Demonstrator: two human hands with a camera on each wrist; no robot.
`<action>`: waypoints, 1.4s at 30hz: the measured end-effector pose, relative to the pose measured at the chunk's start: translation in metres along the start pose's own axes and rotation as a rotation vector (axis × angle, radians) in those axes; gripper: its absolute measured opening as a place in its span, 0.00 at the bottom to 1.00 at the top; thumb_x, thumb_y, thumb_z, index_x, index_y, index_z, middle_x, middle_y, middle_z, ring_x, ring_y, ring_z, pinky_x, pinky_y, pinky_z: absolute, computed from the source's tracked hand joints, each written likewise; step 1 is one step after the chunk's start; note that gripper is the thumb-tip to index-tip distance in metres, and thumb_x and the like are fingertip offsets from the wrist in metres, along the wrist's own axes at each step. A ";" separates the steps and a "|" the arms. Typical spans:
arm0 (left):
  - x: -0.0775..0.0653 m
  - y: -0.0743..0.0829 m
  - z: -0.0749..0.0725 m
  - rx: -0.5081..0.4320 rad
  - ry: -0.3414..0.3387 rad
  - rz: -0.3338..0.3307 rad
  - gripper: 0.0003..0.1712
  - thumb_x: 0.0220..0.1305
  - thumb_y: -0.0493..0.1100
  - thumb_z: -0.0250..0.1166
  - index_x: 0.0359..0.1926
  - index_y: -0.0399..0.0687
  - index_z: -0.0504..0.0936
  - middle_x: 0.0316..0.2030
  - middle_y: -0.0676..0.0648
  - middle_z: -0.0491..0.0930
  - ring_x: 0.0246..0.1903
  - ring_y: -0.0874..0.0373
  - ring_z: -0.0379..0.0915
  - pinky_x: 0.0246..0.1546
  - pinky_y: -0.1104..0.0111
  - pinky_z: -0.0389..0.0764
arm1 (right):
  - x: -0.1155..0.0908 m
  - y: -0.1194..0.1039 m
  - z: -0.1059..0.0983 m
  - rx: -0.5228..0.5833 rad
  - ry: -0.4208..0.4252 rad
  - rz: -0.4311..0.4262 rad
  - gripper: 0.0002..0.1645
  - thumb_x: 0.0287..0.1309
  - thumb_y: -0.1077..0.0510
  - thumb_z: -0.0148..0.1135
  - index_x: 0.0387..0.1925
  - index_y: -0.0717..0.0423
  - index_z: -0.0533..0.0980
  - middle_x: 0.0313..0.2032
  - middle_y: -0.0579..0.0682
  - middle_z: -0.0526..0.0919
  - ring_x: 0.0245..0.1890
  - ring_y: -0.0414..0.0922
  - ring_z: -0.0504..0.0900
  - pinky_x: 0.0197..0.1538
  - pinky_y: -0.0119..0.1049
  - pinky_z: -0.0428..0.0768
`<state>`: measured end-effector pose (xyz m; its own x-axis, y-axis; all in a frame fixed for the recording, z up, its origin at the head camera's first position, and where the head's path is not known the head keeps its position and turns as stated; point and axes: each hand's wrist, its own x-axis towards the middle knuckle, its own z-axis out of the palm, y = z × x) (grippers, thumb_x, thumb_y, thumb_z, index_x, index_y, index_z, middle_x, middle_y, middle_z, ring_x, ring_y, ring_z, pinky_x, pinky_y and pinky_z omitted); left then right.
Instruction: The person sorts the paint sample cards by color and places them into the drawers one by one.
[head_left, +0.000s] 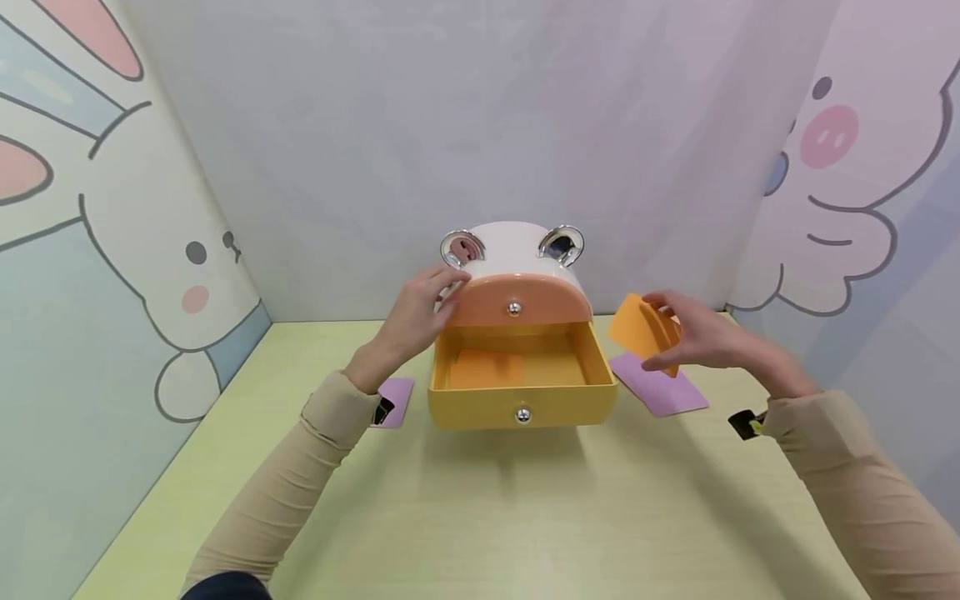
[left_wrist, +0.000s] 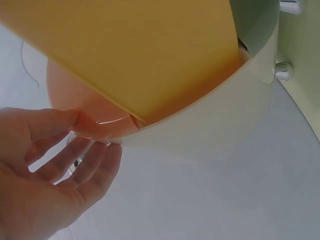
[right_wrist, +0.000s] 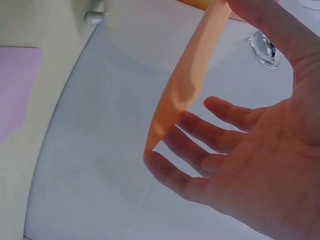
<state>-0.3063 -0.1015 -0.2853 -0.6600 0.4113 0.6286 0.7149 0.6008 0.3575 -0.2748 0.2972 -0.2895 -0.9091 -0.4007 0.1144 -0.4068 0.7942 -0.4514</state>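
Observation:
A small drawer box with a white rounded top (head_left: 512, 247) and two silver-rimmed ears stands at the back of the table. Its peach upper drawer (head_left: 480, 304) is closed, and the yellow lower drawer (head_left: 476, 410) is pulled out with an orange card (head_left: 480, 367) lying inside on the left. My left hand (head_left: 411, 317) grips the box's upper left edge, thumb on the peach front (left_wrist: 90, 100) and fingers on the outer side. To the right of the box, my right hand (head_left: 701, 333) holds another orange card (right_wrist: 187, 75) by opposite edges, slightly bowed between thumb and fingertips.
A purple card (head_left: 667, 393) lies on the table under the right hand. Another purple card (head_left: 400, 398) is partly hidden by the left forearm. White and cartoon-printed panels (head_left: 337, 167) enclose the table (head_left: 510, 517) at the back and both sides.

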 end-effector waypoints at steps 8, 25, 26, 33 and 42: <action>0.000 0.001 0.000 -0.001 -0.005 -0.014 0.14 0.63 0.31 0.61 0.50 0.40 0.80 0.48 0.42 0.80 0.46 0.47 0.75 0.46 0.59 0.83 | -0.001 -0.023 -0.013 -0.003 -0.038 -0.071 0.54 0.39 0.48 0.80 0.64 0.61 0.62 0.62 0.59 0.69 0.61 0.60 0.67 0.56 0.60 0.75; -0.002 0.002 0.000 0.001 -0.009 -0.034 0.14 0.63 0.30 0.61 0.50 0.41 0.80 0.48 0.43 0.80 0.47 0.47 0.75 0.47 0.59 0.82 | 0.006 -0.058 -0.016 0.000 -0.079 -0.157 0.50 0.38 0.49 0.80 0.63 0.52 0.65 0.61 0.52 0.72 0.60 0.52 0.70 0.58 0.54 0.72; -0.002 0.002 0.000 0.001 -0.008 -0.032 0.14 0.63 0.30 0.61 0.50 0.41 0.80 0.48 0.43 0.80 0.47 0.47 0.75 0.47 0.59 0.82 | 0.007 -0.060 -0.016 0.001 -0.081 -0.167 0.50 0.38 0.49 0.80 0.63 0.53 0.65 0.61 0.51 0.71 0.61 0.53 0.69 0.59 0.54 0.71; -0.001 0.003 -0.002 -0.011 -0.005 -0.025 0.14 0.63 0.31 0.61 0.50 0.41 0.80 0.48 0.42 0.80 0.46 0.46 0.75 0.47 0.56 0.83 | 0.012 -0.070 -0.011 -0.013 -0.086 -0.219 0.51 0.36 0.52 0.81 0.63 0.53 0.65 0.62 0.50 0.71 0.63 0.53 0.67 0.63 0.56 0.69; -0.002 0.003 -0.002 -0.005 -0.009 -0.031 0.14 0.63 0.31 0.61 0.50 0.41 0.81 0.47 0.42 0.80 0.46 0.46 0.75 0.47 0.56 0.83 | 0.015 -0.083 -0.006 -0.032 -0.098 -0.266 0.51 0.36 0.56 0.80 0.64 0.55 0.64 0.62 0.54 0.69 0.62 0.54 0.66 0.63 0.57 0.67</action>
<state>-0.3019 -0.1018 -0.2842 -0.6838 0.3986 0.6112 0.6953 0.6101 0.3800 -0.2551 0.2283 -0.2456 -0.7575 -0.6381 0.1378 -0.6340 0.6688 -0.3882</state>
